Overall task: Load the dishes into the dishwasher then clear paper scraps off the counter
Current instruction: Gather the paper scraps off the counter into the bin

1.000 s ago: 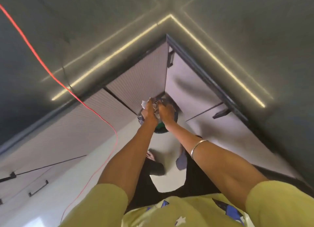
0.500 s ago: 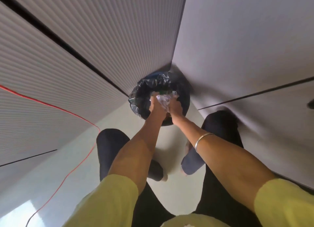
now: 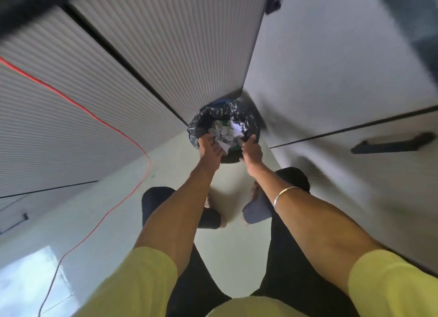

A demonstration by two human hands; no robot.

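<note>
Both hands reach down over a bin lined with a black bag, standing on the floor in the corner where two cabinet fronts meet. Paper scraps lie piled inside the bin. The left hand hangs over the near left rim, its grip spread and holding nothing. The right hand is at the near right rim, fingers loosely bent; whether they touch the bag I cannot tell. A red cable trails across the left.
</note>
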